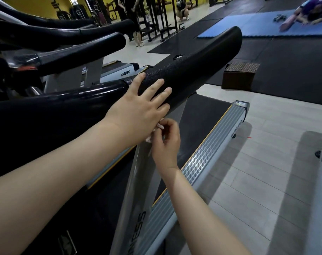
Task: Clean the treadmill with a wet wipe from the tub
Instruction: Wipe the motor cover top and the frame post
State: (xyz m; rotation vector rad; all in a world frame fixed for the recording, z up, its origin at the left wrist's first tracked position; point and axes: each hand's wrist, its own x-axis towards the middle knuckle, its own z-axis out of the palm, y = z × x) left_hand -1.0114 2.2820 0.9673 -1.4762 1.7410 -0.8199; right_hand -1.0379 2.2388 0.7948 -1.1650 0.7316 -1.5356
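A gym: treadmills (176, 76), weight racks (156, 19), blue floor mat (248, 28).

Handrail (189, 70) — matt pebbled foam, side rail (217, 137) ribbed metal

Single head-worn wide-angle view, looking forward and down, close over treadmill handrail (184, 70), gym floor (266, 162) beyond

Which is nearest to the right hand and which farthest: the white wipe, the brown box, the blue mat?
1. White wipe: pinched in the right hand itself.
2. Brown box: on the floor beyond the handrail.
3. Blue mat: far back, upper right.
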